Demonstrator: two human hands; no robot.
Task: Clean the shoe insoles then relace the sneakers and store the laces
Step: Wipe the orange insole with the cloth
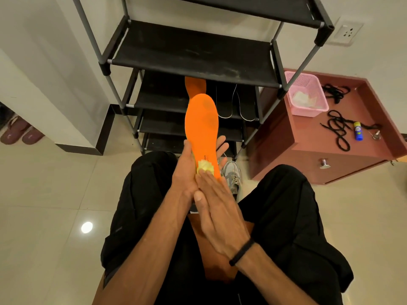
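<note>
Holding orange insole (201, 128) upright over lap | left hand (187, 172) gripping its heel edge | right hand (217, 201) flat-fingered, pressing yellow cloth (206, 167) onto heel | black laces (337, 130) on cabinet (308, 137).

No readable text anywhere. Orange insole (201, 130) carries small dark print near heel, half covered by yellow cloth (206, 168), letters too blurred to make out. Blue-yellow tube (357, 130) on cabinet has label, illegible.
</note>
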